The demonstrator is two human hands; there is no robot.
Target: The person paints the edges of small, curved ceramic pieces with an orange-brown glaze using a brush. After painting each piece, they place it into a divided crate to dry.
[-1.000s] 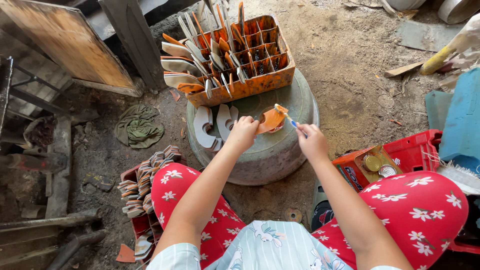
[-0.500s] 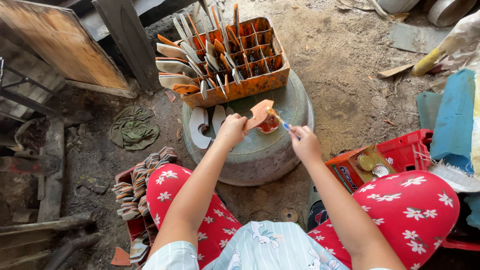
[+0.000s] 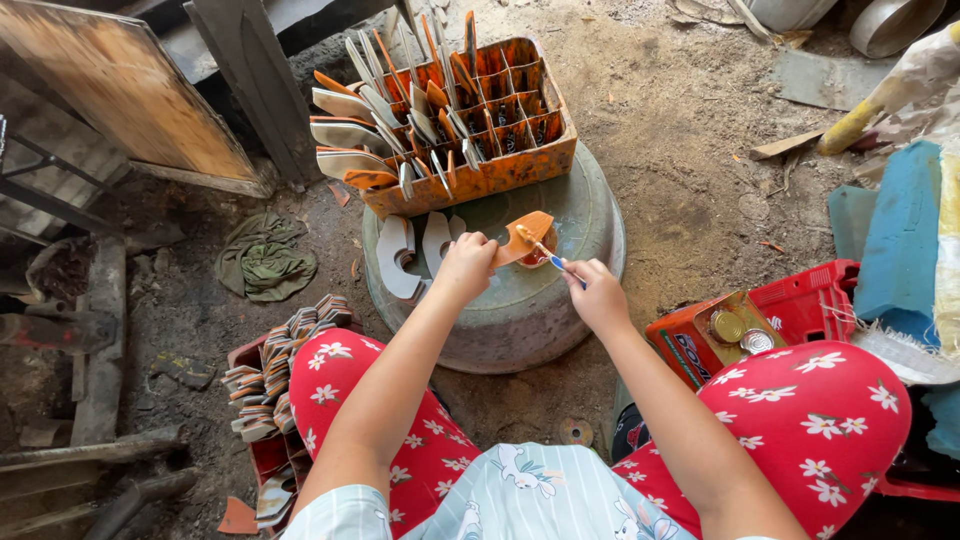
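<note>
The left hand (image 3: 466, 262) is clamped around the near end of a flat, orange-coated sole-shaped piece (image 3: 525, 238), holding it tilted above the top of an upturned grey metal basin (image 3: 520, 310) that serves as the work surface. The right hand (image 3: 597, 293) sits just beside it, fingers pinched shut on a small blue-handled brush (image 3: 550, 258) whose tip touches the orange face of the piece. The two hands are close together but do not touch; the piece lies between them, nearer the left hand, and the brush bridges the gap. Just beneath the piece, towards the right of the basin's top, a small pot of orange glue (image 3: 543, 259) shows partly, mostly hidden by the piece.

On the left part of the basin's top lie two pale grey curved cut-outs (image 3: 400, 256), side by side and near the left hand. At the far edge of the basin rests an orange-stained divided crate (image 3: 500, 150), its left compartments filled with upright coated and uncoated sole pieces.

On the ground to the left of the person's knee, a red crate holds a stack of layered grey and tan sole pieces (image 3: 275, 370). To the right, near the other knee, a red plastic crate (image 3: 815, 305) stands with an orange rectangular tin (image 3: 700, 345) beside it. A crumpled green rag (image 3: 262, 260) lies on the dirt left of the basin.
</note>
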